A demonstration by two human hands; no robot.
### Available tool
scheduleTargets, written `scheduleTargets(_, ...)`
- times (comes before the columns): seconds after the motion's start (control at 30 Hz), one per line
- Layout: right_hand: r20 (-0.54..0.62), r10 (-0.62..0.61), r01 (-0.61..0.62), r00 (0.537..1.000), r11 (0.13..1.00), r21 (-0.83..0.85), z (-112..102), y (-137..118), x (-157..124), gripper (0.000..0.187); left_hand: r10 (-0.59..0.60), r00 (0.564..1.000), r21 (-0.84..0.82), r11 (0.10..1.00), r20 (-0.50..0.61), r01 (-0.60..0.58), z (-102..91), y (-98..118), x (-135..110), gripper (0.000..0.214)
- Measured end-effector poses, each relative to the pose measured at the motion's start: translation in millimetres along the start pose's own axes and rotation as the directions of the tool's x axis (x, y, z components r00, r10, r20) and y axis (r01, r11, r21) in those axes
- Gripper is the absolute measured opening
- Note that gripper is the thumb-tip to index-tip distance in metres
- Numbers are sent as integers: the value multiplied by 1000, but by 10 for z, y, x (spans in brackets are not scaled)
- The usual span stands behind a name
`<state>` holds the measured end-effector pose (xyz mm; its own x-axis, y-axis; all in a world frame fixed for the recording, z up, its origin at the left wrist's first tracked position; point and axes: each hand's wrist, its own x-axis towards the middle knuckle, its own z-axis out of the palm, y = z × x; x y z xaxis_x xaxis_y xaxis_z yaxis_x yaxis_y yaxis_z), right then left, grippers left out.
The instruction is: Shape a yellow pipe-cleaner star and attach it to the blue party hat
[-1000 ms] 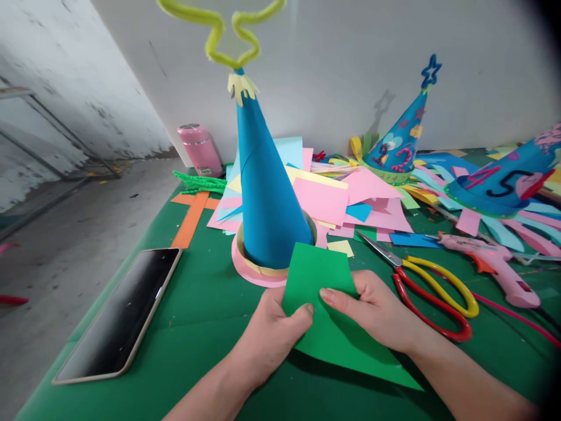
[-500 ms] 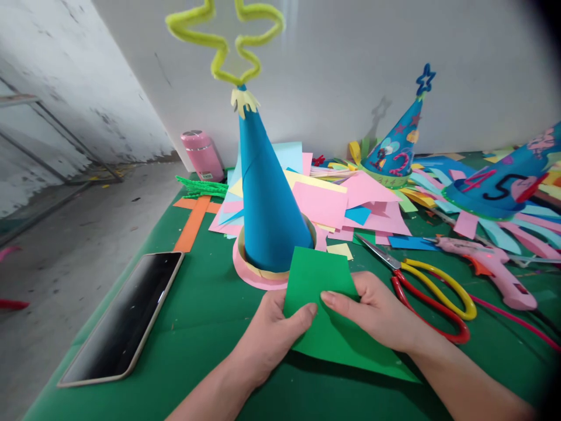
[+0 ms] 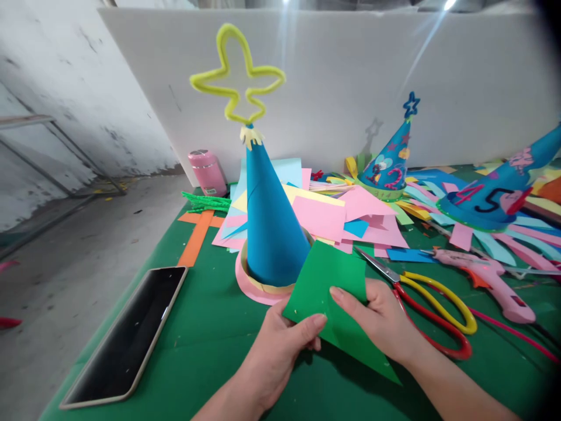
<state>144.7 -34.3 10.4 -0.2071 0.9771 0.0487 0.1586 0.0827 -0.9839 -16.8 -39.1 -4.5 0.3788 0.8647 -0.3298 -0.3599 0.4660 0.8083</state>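
Observation:
Between my two hands is a sheet of green paper, tilted above the table. My left hand grips its lower left edge, thumb on top and fingers underneath. On the right side my right hand pinches the same sheet, its thumb lying on the upper face. Just behind the paper stands a blue paper cone hat with a pink brim. A yellow pipe-cleaner shape rises from its tip above a cream fringe. The sheet hides the brim's right part.
Scissors with red and yellow handles and a pink glue gun lie at right. A phone is at left. Behind are paper sheets, green pipe cleaners, a pink bottle and two decorated hats.
The green paper has turned clockwise in my hands and its upper edge has shifted right. My view has tilted up, so the whole yellow shape shows.

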Motion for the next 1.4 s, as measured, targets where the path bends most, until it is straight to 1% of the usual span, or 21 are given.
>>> scheduleTargets(0.07, -13, -59, 57, 998, 996, -75, 35, -29, -21, 27, 2, 997, -18, 1000, -83, -4, 9, -25, 10, 18)
scheduleTargets(0.13, -1, -98, 97, 995, 986, -136, 65, -66, -43, 26, 13, 991, -44, 999, -132, -19, 1, -44, 17, 19)
scheduleTargets(0.23, 21, -127, 129, 992, 973, -193, 96, -101, -65, 23, 46, 988, -66, 996, -148, -56, -26, -58, 16, 14)
scheduleTargets(0.3, 13, -132, 132, 991, 970, -204, 106, -100, -72, 23, 64, 986, -58, 996, -153, -74, -39, -64, 12, 12)
scheduleTargets(0.43, -12, -116, 112, 993, 978, -173, 112, -56, -68, 21, 83, 982, -28, 996, -170, -89, -38, -83, 8, 13)
scheduleTargets(0.5, -16, -94, 91, 995, 987, -131, 107, -30, -60, 21, 96, 981, -16, 995, -171, -101, -34, -90, 7, 10)
scheduleTargets(0.57, -20, -69, 67, 997, 995, -73, 94, -16, -51, 22, 110, 983, -6, 994, -149, -112, -30, -81, 5, 3)
scheduleTargets(0.67, -22, -21, 21, 1000, 1000, -1, 61, -28, -42, 23, 129, 984, 14, 992, -121, -128, -24, -35, 4, 6)
scheduleTargets(0.8, -88, -4, 5, 996, 1000, 5, 7, -50, -31, 26, 166, 967, 151, 979, -192, -137, -21, 32, 10, 11)
scheduleTargets(0.87, -148, -16, 15, 989, 1000, -7, -23, -33, -19, 29, 178, 958, 216, 968, -224, -130, -27, 42, 7, 10)
scheduleTargets(0.97, -261, -23, 26, 965, 1000, 10, -73, 16, 8, 30, 187, 946, 293, 950, -263, -106, -45, 34, -8, 13)
scheduleTargets(1.07, -306, -8, 22, 952, 999, 43, -113, 46, 30, 30, 236, 947, 415, 901, -220, -128, -57, 20, -16, 17)
scheduleTargets(1.13, -287, 3, 22, 958, 996, 84, -121, 46, 34, 29, 278, 946, 490, 856, -167, -165, -49, 14, -13, 16)
scheduleTargets(1.2, -256, 26, 14, 966, 988, 151, -113, 37, 31, 25, 295, 948, 531, 826, -121, -189, -29, 14, -9, 15)
scheduleTargets(1.23, -242, 42, 4, 969, 983, 184, -105, 32, 30, 23, 290, 952, 544, 817, -99, -193, -16, 16, -9, 17)
scheduleTargets(1.3, -229, 65, -12, 971, 974, 226, -84, 26, 27, 22, 241, 967, 556, 817, -82, -156, 10, 23, -13, 22)
scheduleTargets(1.4, -229, 63, -10, 971, 975, 224, -38, 20, 22, 25, 154, 981, 498, 863, -114, -77, 46, 27, -23, 23)
